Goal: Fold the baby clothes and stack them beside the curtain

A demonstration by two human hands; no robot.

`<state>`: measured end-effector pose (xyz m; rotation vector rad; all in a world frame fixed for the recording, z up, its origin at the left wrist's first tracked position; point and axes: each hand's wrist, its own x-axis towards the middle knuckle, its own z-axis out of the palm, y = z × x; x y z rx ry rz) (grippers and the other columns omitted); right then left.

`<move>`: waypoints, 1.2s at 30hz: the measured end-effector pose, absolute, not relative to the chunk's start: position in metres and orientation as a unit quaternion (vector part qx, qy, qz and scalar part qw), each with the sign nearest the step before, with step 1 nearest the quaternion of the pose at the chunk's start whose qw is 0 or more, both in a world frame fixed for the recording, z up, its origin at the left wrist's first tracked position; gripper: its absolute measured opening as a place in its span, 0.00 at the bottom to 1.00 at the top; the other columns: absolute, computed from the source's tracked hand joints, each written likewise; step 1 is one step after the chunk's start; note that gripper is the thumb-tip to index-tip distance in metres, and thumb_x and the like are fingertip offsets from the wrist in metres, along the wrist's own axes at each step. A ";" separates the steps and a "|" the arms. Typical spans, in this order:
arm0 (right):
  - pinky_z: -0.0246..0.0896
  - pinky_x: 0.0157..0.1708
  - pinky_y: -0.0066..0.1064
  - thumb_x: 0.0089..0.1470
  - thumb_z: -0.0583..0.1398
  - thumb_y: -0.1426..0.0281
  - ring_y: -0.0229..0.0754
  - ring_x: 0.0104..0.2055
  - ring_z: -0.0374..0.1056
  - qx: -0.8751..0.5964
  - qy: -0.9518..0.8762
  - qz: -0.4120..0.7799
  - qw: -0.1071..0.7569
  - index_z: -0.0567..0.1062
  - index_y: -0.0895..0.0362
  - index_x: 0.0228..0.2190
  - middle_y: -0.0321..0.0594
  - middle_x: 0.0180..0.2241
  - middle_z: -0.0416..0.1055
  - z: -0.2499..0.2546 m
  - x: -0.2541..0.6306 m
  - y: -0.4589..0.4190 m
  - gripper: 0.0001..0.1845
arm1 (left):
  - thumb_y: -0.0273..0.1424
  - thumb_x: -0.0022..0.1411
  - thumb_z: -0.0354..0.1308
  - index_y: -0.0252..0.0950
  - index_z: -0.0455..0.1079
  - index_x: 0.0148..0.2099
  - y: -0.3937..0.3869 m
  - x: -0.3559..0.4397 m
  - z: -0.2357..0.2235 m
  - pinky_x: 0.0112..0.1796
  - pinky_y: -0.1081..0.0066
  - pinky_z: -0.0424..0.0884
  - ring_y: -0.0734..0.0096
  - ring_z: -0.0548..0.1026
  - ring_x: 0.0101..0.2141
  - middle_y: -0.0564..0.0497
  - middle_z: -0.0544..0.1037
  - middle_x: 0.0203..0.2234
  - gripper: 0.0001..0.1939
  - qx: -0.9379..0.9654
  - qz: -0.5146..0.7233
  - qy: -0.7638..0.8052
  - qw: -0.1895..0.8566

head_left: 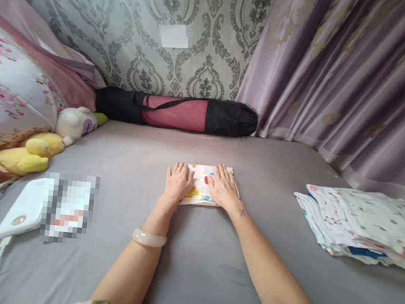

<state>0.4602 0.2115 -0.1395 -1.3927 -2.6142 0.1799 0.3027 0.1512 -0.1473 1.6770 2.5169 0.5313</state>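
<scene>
A small folded cloth (200, 190), white with red, yellow and blue patches, lies flat on the grey bed sheet (205, 267). My left hand (178, 183) rests palm down over its left edge, fingers stretched out and pointing away from me. On the right side of the cloth lies my right hand (225, 185), also flat with its fingers extended. Both palms press on the fabric and hide its two sides. The middle of the cloth shows between my thumbs.
A stack of folded patterned cloths (356, 224) sits at the right. Along the wall lies a black and pink rolled bag (174, 112). At left are a white power bank (27, 207) with cables, a blurred-out item (70, 208), plush toys (26, 154) and a flowered pillow (11, 90).
</scene>
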 end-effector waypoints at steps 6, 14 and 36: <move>0.29 0.67 0.40 0.66 0.37 0.60 0.47 0.70 0.38 -0.444 -0.889 0.070 0.085 0.53 0.70 0.64 0.50 0.68 0.45 -0.148 0.453 0.202 0.34 | 0.34 0.70 0.39 0.37 0.65 0.57 0.155 0.297 -0.144 0.61 0.52 0.55 0.58 0.57 0.64 0.44 0.69 0.59 0.20 0.518 0.255 0.814 0.067; 0.28 0.67 0.39 0.66 0.36 0.60 0.46 0.70 0.38 -0.449 -0.889 0.059 0.067 0.52 0.69 0.65 0.48 0.68 0.45 -0.149 0.454 0.204 0.35 | 0.30 0.66 0.45 0.34 0.69 0.55 0.158 0.285 -0.144 0.52 0.64 0.67 0.62 0.74 0.50 0.43 0.77 0.48 0.19 0.448 0.392 0.796 0.113; 0.30 0.66 0.43 0.65 0.40 0.61 0.47 0.70 0.38 -0.443 -0.892 0.069 0.054 0.52 0.64 0.65 0.48 0.68 0.43 -0.154 0.423 0.205 0.33 | 0.29 0.64 0.46 0.34 0.72 0.49 0.155 0.279 -0.130 0.49 0.66 0.69 0.64 0.75 0.46 0.45 0.79 0.45 0.17 0.345 0.502 0.784 0.124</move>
